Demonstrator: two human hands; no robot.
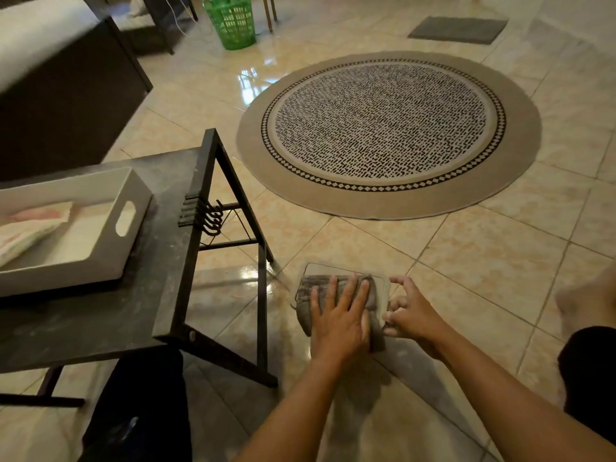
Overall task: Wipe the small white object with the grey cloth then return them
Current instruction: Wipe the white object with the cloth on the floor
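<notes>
A flat white object (333, 270) with rounded corners lies on the tiled floor, right of the dark table's leg. A folded grey cloth (308, 290) covers most of it. My left hand (340, 316) rests flat on the cloth, fingers spread and pointing away from me. My right hand (408, 310) holds the object's right edge with its fingertips, thumb and index finger apart.
A dark low table (160, 261) stands at the left, with hooks on its side and a white tray (133, 195) holding a folded pale cloth. A round patterned rug (388, 131) lies ahead. A green basket (231, 20) and a grey mat (458, 30) sit farther back. My knees show at bottom and right.
</notes>
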